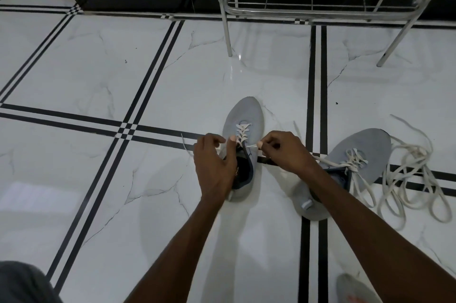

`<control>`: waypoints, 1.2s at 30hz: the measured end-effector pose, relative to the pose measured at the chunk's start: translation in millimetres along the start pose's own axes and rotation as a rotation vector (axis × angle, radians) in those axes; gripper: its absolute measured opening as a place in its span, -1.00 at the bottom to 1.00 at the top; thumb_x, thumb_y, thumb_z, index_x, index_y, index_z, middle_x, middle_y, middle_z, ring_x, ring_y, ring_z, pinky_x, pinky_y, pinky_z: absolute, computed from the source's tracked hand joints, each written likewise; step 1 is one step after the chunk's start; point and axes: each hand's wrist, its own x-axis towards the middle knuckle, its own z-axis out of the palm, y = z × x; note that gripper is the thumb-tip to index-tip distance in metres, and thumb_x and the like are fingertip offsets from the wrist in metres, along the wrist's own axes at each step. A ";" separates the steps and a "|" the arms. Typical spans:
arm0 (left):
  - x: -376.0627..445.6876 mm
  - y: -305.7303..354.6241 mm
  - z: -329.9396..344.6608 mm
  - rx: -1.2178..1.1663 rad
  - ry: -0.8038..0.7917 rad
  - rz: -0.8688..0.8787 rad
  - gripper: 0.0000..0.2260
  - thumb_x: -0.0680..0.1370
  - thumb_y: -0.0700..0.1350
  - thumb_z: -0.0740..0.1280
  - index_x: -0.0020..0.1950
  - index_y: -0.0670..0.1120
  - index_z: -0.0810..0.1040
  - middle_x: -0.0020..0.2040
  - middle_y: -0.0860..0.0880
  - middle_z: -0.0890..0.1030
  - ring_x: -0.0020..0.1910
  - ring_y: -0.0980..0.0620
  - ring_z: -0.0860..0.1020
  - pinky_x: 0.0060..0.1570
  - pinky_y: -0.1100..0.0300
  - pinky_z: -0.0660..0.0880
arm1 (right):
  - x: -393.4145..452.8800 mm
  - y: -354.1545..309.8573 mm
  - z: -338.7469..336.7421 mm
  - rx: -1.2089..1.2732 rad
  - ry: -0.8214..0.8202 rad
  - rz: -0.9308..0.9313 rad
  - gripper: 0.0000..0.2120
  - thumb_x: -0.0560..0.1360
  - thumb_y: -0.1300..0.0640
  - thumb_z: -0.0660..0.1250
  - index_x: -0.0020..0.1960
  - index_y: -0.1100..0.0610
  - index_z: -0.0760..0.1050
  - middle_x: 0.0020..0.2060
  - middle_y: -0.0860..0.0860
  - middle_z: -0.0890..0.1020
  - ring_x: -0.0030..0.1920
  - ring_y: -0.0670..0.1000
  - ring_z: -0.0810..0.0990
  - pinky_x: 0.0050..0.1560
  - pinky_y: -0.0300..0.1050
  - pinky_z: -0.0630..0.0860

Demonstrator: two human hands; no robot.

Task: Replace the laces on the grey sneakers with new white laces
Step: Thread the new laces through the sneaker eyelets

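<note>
A grey sneaker (pixel 244 111) stands on the floor, toe pointing away, with a white lace (pixel 242 133) crossed through its front eyelets. My left hand (pixel 214 162) rests at the shoe's left side near the collar, its fingers curled on a lace end whose tip trails left on the floor. My right hand (pixel 283 151) pinches the other lace end (pixel 253 146) at the shoe's right side. A second grey sneaker (pixel 360 148) lies to the right, laced with a loose white lace, partly hidden by my right forearm.
A tangle of loose off-white laces (pixel 414 179) lies on the floor right of the second sneaker. A metal wire rack (pixel 313 4) stands on thin legs at the back. White marble floor tiles with black stripes spread all around. A grey slipper (pixel 355 288) shows at the bottom right.
</note>
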 end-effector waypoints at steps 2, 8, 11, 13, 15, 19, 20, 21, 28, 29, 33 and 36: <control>14.5 -14.0 -1.9 0.046 -0.168 -0.042 -0.74 0.61 0.16 0.35 0.10 -0.02 0.55 0.04 0.06 0.59 0.10 0.04 0.49 0.10 0.05 0.48 | -2.5 -2.7 -5.5 0.097 -0.049 0.100 -0.74 0.56 -0.10 0.38 -0.11 0.09 0.63 -0.29 -0.05 0.65 -0.31 -0.12 0.57 -0.26 -0.24 0.44; 40.6 -17.3 -14.4 0.059 -0.532 -0.115 -0.60 0.65 0.16 0.27 -0.09 -0.16 0.59 -0.12 -0.07 0.61 -0.04 -0.04 0.56 0.05 0.03 0.50 | -5.5 -23.0 -9.4 0.632 -0.124 0.287 -0.60 0.61 -0.10 0.31 0.05 0.25 0.64 -0.08 0.06 0.71 -0.10 -0.02 0.67 -0.31 -0.29 0.50; 49.0 -4.3 -23.5 -0.227 -0.555 -0.324 -0.55 0.68 0.21 0.18 -0.02 -0.14 0.64 -0.04 -0.05 0.68 0.04 0.02 0.62 0.10 0.12 0.52 | -1.3 -35.7 -8.0 0.910 -0.086 0.267 -0.65 0.64 -0.07 0.27 0.06 0.20 0.64 0.05 0.10 0.73 0.12 0.09 0.69 -0.02 -0.05 0.63; 55.9 8.8 -24.8 -0.366 -0.506 -0.368 -0.58 0.71 0.12 0.14 -0.05 -0.13 0.64 0.01 -0.08 0.70 0.08 0.02 0.63 0.09 0.18 0.49 | 2.4 -42.7 -6.8 0.958 -0.062 0.238 -0.71 0.64 -0.07 0.27 -0.03 0.13 0.60 -0.01 0.08 0.73 0.06 0.09 0.71 -0.04 -0.01 0.59; 62.7 19.2 -21.5 -0.471 -0.500 -0.364 -0.59 0.73 0.07 0.11 -0.11 -0.12 0.60 -0.02 -0.11 0.72 0.04 -0.05 0.66 0.13 0.14 0.54 | 6.1 -46.4 -2.8 0.965 -0.035 0.210 -0.77 0.64 -0.01 0.28 0.05 0.16 0.57 -0.08 0.04 0.72 -0.04 0.03 0.70 -0.21 -0.16 0.54; 68.2 25.2 -10.1 -0.503 -0.521 -0.301 -0.67 0.75 0.03 0.10 0.01 -0.14 0.53 -0.18 -0.08 0.55 -0.17 0.02 0.54 -0.02 0.14 0.55 | 13.3 -44.0 7.5 0.820 -0.001 0.120 -0.82 0.63 0.15 0.31 0.20 0.14 0.60 -0.02 0.04 0.70 -0.11 -0.05 0.63 -0.28 -0.25 0.47; 68.1 23.1 -6.6 -0.470 -0.532 -0.257 -0.69 0.75 0.01 0.10 0.08 -0.14 0.55 -0.17 -0.06 0.53 -0.18 0.06 0.50 -0.03 0.16 0.52 | 14.4 -41.4 9.0 0.777 0.006 0.103 -0.81 0.63 0.19 0.31 0.22 0.11 0.60 -0.01 0.03 0.71 -0.11 -0.06 0.64 -0.27 -0.26 0.47; 68.6 20.2 -4.5 -0.444 -0.545 -0.216 -0.73 0.75 -0.04 0.11 0.14 -0.11 0.57 -0.17 -0.04 0.53 -0.18 0.07 0.48 -0.03 0.15 0.51 | 15.5 -40.3 9.5 0.739 0.011 0.089 -0.79 0.63 0.22 0.30 0.23 0.08 0.60 -0.02 0.01 0.72 -0.11 -0.06 0.65 -0.27 -0.26 0.47; 70.1 15.3 -5.4 -0.259 -0.602 -0.007 -0.81 0.71 -0.21 0.19 0.26 -0.07 0.53 -0.08 0.05 0.66 -0.16 0.18 0.59 -0.07 0.27 0.51 | 19.9 -41.0 13.8 0.747 0.105 0.205 -0.82 0.55 0.22 0.42 0.12 0.10 0.52 -0.14 0.02 0.75 -0.29 -0.09 0.66 -0.38 -0.24 0.52; 70.5 15.1 -5.7 -0.246 -0.593 -0.005 -0.84 0.70 -0.22 0.21 0.23 -0.07 0.51 -0.09 0.00 0.69 -0.18 0.16 0.61 -0.08 0.26 0.52 | 20.8 -41.3 15.7 0.775 0.121 0.232 -0.81 0.52 0.20 0.46 0.10 0.14 0.52 -0.14 0.07 0.75 -0.30 -0.04 0.65 -0.37 -0.21 0.53; 72.3 15.4 -4.7 -0.253 -0.542 -0.037 -0.87 0.65 -0.30 0.28 0.15 -0.13 0.40 -0.16 -0.07 0.73 -0.26 0.13 0.63 -0.18 0.27 0.54 | 22.3 -41.9 19.1 0.784 0.097 0.190 -0.96 0.49 0.25 0.48 -0.06 0.19 0.68 -0.21 0.11 0.74 -0.21 0.01 0.68 -0.18 -0.16 0.61; 74.9 12.9 -2.7 -0.188 -0.509 -0.031 -0.80 0.63 -0.32 0.29 0.20 -0.14 0.37 -0.18 -0.02 0.71 -0.29 0.20 0.61 -0.27 0.38 0.48 | 21.3 -39.2 16.6 0.724 -0.011 0.064 -0.91 0.53 0.20 0.46 0.01 0.15 0.72 -0.14 0.08 0.75 -0.12 0.00 0.70 -0.07 -0.18 0.61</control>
